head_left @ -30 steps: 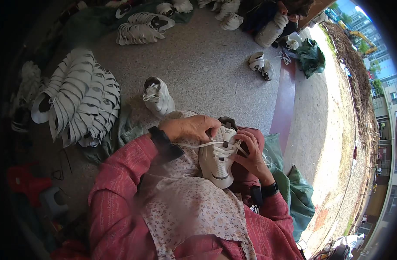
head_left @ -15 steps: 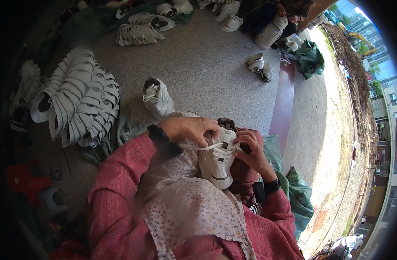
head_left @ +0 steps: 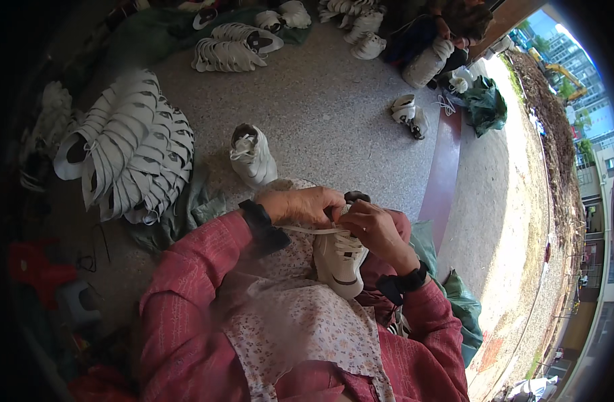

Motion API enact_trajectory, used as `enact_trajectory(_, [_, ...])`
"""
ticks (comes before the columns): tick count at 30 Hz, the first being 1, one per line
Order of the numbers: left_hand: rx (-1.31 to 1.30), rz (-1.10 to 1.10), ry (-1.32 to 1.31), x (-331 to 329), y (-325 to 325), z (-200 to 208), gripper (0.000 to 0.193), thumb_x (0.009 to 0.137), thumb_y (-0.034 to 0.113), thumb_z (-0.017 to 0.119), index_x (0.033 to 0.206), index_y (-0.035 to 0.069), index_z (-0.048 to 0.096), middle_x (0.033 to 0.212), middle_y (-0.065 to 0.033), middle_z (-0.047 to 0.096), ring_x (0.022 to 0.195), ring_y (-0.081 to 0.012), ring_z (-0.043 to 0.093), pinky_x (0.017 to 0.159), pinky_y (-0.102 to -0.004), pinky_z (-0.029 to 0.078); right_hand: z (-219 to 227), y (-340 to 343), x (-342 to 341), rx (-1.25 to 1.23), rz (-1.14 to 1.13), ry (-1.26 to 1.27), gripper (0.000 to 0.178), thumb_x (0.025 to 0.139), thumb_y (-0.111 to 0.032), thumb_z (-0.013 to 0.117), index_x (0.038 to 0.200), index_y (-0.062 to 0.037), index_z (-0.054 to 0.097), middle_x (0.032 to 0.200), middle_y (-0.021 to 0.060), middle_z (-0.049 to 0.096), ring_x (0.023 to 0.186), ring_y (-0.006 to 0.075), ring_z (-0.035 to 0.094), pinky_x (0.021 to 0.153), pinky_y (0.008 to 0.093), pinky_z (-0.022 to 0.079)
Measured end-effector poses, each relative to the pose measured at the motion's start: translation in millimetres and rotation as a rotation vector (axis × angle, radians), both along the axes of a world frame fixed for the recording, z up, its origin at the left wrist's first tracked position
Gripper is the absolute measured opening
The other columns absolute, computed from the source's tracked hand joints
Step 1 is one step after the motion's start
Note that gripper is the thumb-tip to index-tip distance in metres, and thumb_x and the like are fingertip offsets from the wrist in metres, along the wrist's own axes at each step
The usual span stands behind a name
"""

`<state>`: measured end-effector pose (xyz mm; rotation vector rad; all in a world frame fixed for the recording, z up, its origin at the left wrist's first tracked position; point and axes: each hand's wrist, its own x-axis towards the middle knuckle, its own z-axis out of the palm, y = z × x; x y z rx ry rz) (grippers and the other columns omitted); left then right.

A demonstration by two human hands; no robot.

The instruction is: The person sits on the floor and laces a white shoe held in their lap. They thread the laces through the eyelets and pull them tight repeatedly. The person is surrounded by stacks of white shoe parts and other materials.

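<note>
A cream-white lace-up shoe [head_left: 339,271] rests on my lap, its toe pointing toward me and its dark-lined opening away. My left hand [head_left: 300,205] is closed at the upper eyelets; its fingertips are partly hidden, so what they pinch does not show. Across the top of the shoe my right hand [head_left: 382,234] comes in from the right, thumb and fingers pinched on the white shoelace [head_left: 313,230]. Both hands' fingertips meet over the tongue. One stretch of lace runs leftward below my left hand toward the wrist.
A nested heap of white shoe uppers [head_left: 129,147] stands at the left. Another white shoe [head_left: 253,157] sits on the floor ahead. Farther off are a row of uppers [head_left: 230,52], a pair of shoes [head_left: 409,115], a green bag [head_left: 488,107] and another person's hands [head_left: 444,30]. A red stool [head_left: 39,271] is at lower left.
My right hand has moved left and up over the shoe, its fingers now touching those of my left hand. The view has shifted slightly.
</note>
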<state>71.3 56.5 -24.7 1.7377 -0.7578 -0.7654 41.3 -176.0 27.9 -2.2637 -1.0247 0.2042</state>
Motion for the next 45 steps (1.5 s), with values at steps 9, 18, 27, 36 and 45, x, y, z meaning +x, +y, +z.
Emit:
enact_trajectory(9, [0.021, 0.033, 0.078, -4, 0, 7, 0.032, 0.072, 0.012, 0.08, 0.096, 0.002, 0.062, 0.097, -0.0029, 0.063, 0.093, -0.0151, 0.06, 0.083, -0.0303, 0.049, -6, 11, 6, -0.079, 0.155, -0.249, 0.014, 0.077, -0.003, 0.07, 0.09, -0.005, 0.066, 0.088, 0.0074, 0.058, 0.089, 0.0283, 0.061, 0.078, 0.0393, 0.049])
enact_trajectory(18, [-0.042, 0.139, -0.078, -8, -1, 20, 0.035, 0.084, 0.031, 0.077, 0.1, 0.004, 0.063, 0.093, -0.0078, 0.064, 0.088, -0.0207, 0.063, 0.081, -0.0337, 0.051, 29, -110, 38, 0.263, -0.479, 0.276, 0.022, 0.102, -0.022, 0.052, 0.09, -0.0048, 0.061, 0.106, 0.0127, 0.065, 0.081, 0.0246, 0.065, 0.07, 0.0379, 0.051])
enact_trajectory(27, [0.111, 0.173, -0.877, -46, -36, 27, 0.027, 0.083, 0.026, 0.074, 0.097, 0.006, 0.063, 0.1, -0.0119, 0.06, 0.099, -0.0327, 0.061, 0.087, -0.0411, 0.052, -30, -81, 17, 1.502, -0.453, 1.254, 0.028, 0.107, -0.025, 0.044, 0.086, -0.0096, 0.054, 0.1, 0.0122, 0.067, 0.077, 0.0204, 0.065, 0.072, 0.0345, 0.054])
enact_trajectory(36, [0.112, -0.085, -0.282, -13, -21, 39, 0.02, 0.091, 0.023, 0.069, 0.091, 0.004, 0.061, 0.101, -0.0089, 0.054, 0.103, -0.0258, 0.054, 0.094, -0.037, 0.043, -21, -156, 32, 1.866, -0.695, 1.247, 0.016, 0.1, -0.014, 0.05, 0.086, -0.0068, 0.053, 0.07, 0.0017, 0.048, 0.055, 0.0114, 0.04, 0.057, 0.0293, 0.037])
enact_trajectory(45, [0.088, -0.077, -0.009, -4, -23, 41, 0.022, 0.09, 0.026, 0.072, 0.097, 0.005, 0.069, 0.101, -0.0046, 0.056, 0.102, -0.0185, 0.054, 0.092, -0.0314, 0.043, -13, -256, 25, 2.108, -0.658, 1.219, 0.019, 0.099, -0.01, 0.045, 0.08, -0.0064, 0.047, 0.063, 0.0018, 0.037, 0.049, 0.0111, 0.031, 0.05, 0.0268, 0.032])
